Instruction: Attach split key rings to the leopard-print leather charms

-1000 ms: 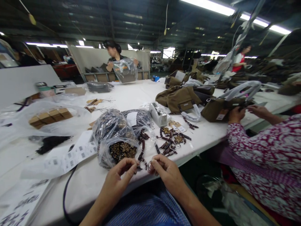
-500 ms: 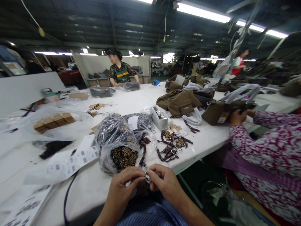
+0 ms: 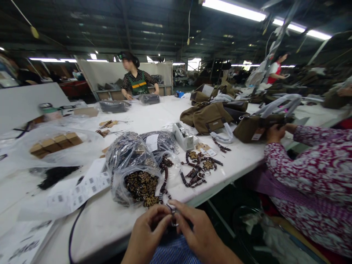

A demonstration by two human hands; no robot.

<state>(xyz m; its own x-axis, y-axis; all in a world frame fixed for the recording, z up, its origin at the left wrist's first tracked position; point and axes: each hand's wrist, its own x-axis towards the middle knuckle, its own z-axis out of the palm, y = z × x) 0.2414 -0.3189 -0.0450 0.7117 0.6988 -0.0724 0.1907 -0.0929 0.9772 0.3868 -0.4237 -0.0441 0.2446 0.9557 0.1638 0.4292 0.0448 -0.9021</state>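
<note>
Drawn closer together than a second ago, my left hand [image 3: 148, 233] and right hand [image 3: 200, 231] pinch a silvery metal ring [image 3: 173, 221], nearer me than the clear plastic bag [image 3: 116, 190]; likely light and slippery, best held by its rim.

In front and right of the clear plastic bag [image 3: 117, 185] of leopard-print pieces [image 3: 141, 183], the left hand [image 3: 150, 231] and right hand [image 3: 196, 224], apart a second ago, now meet at a small silvery metal ring [image 3: 173, 217]. Beyond that bag, the plastic-wrapped grey pack [image 3: 150, 99] the green-aproned co-worker [image 3: 139, 85] held up now lies on the white worktop [image 3: 166, 112].
</note>
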